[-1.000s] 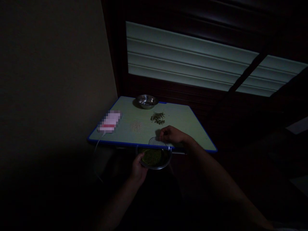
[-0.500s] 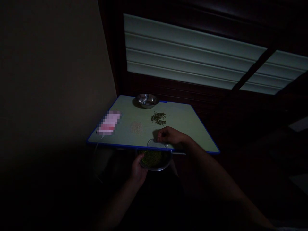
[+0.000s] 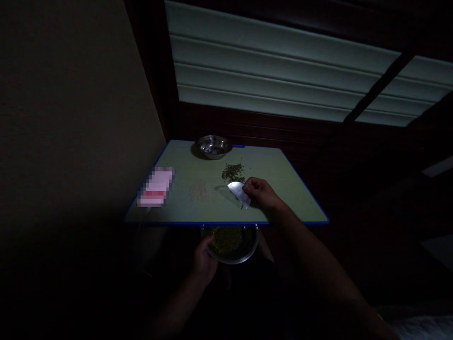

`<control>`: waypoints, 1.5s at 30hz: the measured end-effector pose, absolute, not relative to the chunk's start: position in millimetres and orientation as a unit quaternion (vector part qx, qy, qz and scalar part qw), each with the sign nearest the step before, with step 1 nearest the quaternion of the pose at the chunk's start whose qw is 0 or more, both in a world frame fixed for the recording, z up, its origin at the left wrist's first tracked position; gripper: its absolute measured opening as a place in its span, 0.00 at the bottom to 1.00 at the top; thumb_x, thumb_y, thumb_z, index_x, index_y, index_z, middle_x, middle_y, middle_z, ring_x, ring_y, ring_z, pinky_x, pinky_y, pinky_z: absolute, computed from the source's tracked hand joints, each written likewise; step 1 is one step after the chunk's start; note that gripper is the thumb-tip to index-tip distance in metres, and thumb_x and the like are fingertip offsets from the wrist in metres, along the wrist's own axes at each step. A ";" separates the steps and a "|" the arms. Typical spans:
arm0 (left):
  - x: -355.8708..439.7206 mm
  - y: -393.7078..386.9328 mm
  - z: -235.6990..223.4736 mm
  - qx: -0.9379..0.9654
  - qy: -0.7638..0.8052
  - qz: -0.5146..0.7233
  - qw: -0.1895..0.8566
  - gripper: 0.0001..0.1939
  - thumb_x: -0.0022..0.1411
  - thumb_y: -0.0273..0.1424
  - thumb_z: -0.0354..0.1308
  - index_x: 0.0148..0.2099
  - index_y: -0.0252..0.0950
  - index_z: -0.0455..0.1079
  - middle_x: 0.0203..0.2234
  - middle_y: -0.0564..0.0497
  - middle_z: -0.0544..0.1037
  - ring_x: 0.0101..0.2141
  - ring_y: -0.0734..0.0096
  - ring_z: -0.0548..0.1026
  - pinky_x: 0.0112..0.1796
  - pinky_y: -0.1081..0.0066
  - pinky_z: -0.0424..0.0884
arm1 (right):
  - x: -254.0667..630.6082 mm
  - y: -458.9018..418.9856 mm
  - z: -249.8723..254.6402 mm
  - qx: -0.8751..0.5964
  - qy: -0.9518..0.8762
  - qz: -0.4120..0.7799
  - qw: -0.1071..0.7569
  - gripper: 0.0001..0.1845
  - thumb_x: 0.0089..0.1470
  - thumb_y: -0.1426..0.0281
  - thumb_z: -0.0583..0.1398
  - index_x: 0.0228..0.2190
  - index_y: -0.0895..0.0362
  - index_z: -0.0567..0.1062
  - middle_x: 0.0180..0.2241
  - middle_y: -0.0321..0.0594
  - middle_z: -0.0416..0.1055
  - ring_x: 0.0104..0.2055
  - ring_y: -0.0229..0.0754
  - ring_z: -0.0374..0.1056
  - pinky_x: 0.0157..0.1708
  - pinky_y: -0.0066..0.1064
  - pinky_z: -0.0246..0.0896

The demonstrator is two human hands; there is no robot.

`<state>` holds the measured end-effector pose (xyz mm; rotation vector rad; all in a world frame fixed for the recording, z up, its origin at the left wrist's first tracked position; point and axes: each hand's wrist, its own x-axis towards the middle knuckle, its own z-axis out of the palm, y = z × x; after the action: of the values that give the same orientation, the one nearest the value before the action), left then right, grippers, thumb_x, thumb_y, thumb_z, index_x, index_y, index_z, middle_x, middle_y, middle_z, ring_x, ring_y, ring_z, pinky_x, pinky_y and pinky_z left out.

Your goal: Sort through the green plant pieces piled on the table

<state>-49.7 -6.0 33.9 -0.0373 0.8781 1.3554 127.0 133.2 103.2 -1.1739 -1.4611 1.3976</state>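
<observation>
My left hand [image 3: 206, 259] grips the left rim of a metal bowl [image 3: 236, 259], thumb inside, just below the table's front edge. Green beans [image 3: 226, 238], small like mung beans, fill much of that bowl. Over the table, my right hand [image 3: 260, 191] pinches a thin, shiny half-round scraper [image 3: 239, 192], held tilted. Just beyond the scraper lies a loose patch of dark greenish-brown beans [image 3: 232, 172]. To its left is a patch of small pale grains [image 3: 201, 191], too faint to name.
The pale green table [image 3: 290, 198] has a blue edge. A second metal bowl [image 3: 213, 147] stands at its back left. A pixelated pink phone-like object [image 3: 156, 187] lies at the left side, with a cable. A wall [image 3: 88, 94] rises on the left; dark panelling stands behind.
My right hand has lifted from the front edge and moved away and slightly right, tilting the scraper towards the bean patch. The bowl in my left hand has moved slightly nearer to me.
</observation>
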 end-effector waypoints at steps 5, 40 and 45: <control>-57.5 -7.3 34.0 -0.015 0.412 0.579 0.704 0.13 0.48 0.26 0.56 0.37 0.33 0.76 0.32 0.44 0.82 0.43 0.51 0.78 0.48 0.53 0.71 | 125.8 149.4 99.5 -0.506 -0.567 0.433 0.485 0.20 0.41 0.53 0.63 0.24 0.56 0.66 0.18 0.31 0.62 0.20 0.32 0.54 0.21 0.26 0.49; -43.1 -10.8 26.1 0.003 0.423 0.562 0.710 0.12 0.53 0.24 0.53 0.38 0.27 0.76 0.31 0.41 0.82 0.34 0.59 0.80 0.39 0.62 0.76 | 132.2 175.9 87.9 -0.500 -0.452 0.419 0.609 0.14 0.35 0.64 0.63 0.27 0.59 0.74 0.21 0.30 0.64 0.21 0.32 0.54 0.21 0.26 0.47; -47.2 -9.9 20.2 0.007 0.418 0.553 0.721 0.11 0.52 0.23 0.53 0.35 0.29 0.76 0.30 0.43 0.82 0.34 0.59 0.80 0.38 0.62 0.76 | 131.5 175.4 88.4 -0.511 -0.470 0.405 0.595 0.14 0.35 0.63 0.62 0.27 0.59 0.74 0.20 0.31 0.65 0.21 0.32 0.55 0.22 0.26 0.49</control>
<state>-47.2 -9.9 20.2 0.0144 0.9236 1.2220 131.5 175.4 88.4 -1.1882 -1.0913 0.9402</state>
